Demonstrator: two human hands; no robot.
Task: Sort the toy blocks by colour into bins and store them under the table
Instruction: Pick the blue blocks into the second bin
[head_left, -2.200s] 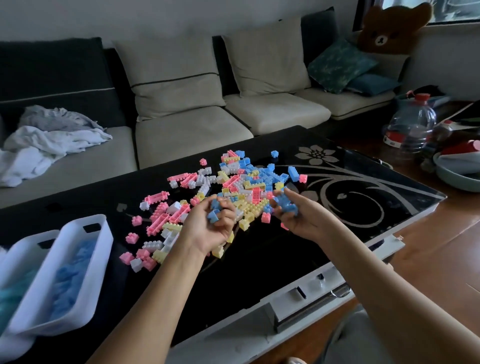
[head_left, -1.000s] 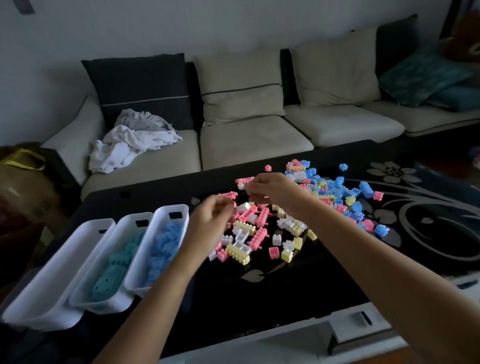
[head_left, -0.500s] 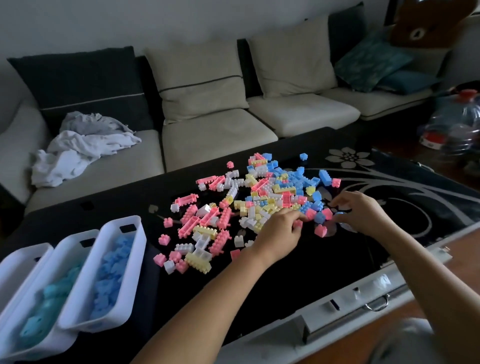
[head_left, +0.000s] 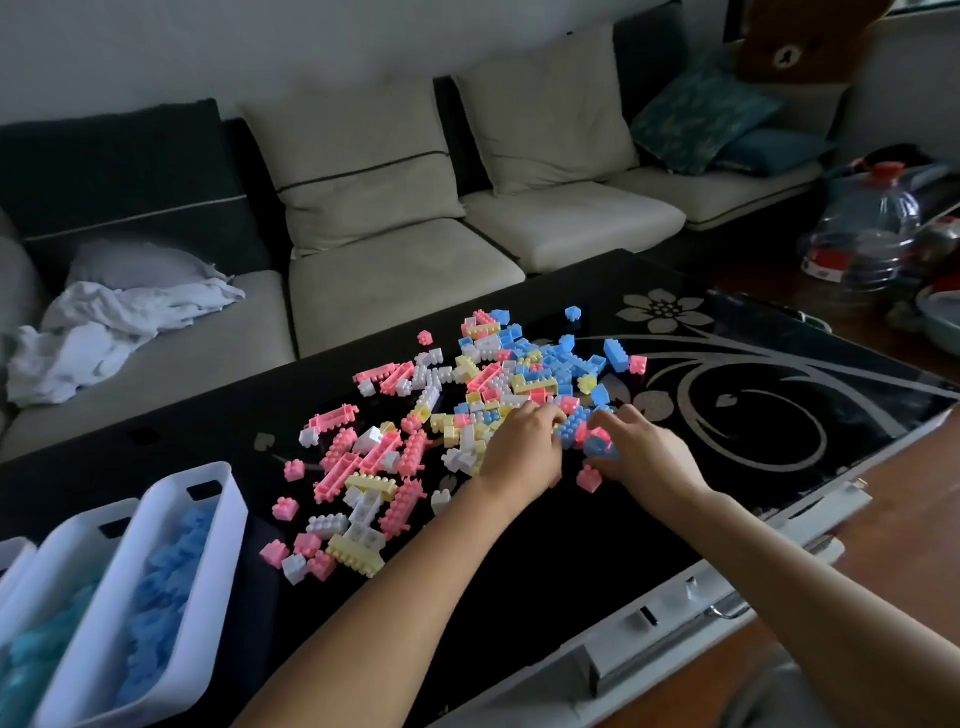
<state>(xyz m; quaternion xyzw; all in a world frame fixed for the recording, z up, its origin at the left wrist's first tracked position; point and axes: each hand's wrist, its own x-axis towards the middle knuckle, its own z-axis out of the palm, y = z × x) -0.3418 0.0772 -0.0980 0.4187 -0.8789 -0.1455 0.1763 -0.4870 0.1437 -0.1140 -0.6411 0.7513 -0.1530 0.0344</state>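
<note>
A pile of pink, yellow, white and blue toy blocks (head_left: 483, 384) lies spread on the black glass table (head_left: 753, 415). My left hand (head_left: 522, 449) rests at the pile's near edge, its fingers curled down onto a blue block (head_left: 570, 430). Just to the right, my right hand (head_left: 647, 454) curls its fingers round another blue block (head_left: 598, 447). A loose pink block (head_left: 588, 477) lies below the two hands. At the left, a white bin (head_left: 228, 519) holds blue blocks. The bin beside it (head_left: 62, 545) holds teal ones.
The edge of a third white bin (head_left: 13, 553) shows at the far left. Behind the table runs a sofa (head_left: 395, 270) with crumpled white cloth (head_left: 114, 322). A large water bottle (head_left: 862, 228) stands on the floor at the right. A drawer front (head_left: 649, 623) runs along the table's near edge.
Earlier both hands carried blue blocks to the bins at the left and came back. Over the last half second they have closed in together on the blue blocks at the pile's near edge.
</note>
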